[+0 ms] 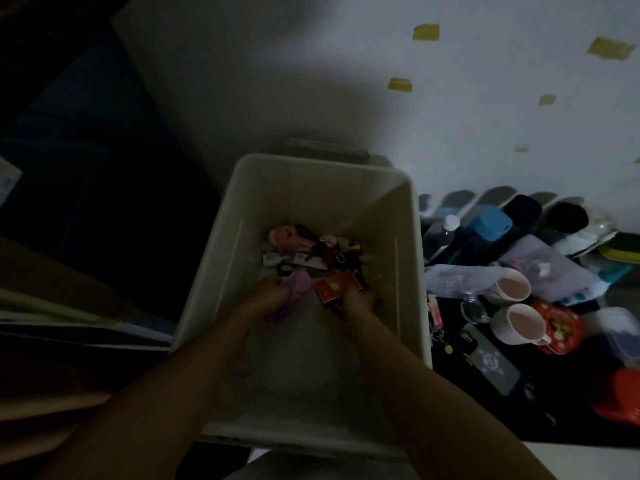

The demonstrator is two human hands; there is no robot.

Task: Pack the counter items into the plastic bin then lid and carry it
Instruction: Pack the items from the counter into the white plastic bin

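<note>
Head view, dim, white bin (412, 216) stood left of cluttered counter (485, 407), long axis ran away toward wall (346, 81), left hand (268, 295) inside gripped purple item (298, 288), right hand (358, 301) gripped red box (333, 286).

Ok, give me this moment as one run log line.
phase: packing | left hand: grips purple item in bin | right hand: holds red box | unpacked: mugs, phone

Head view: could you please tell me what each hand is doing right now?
Left hand: holds a purple soft item in the bin.
Right hand: holds a red box.
</note>
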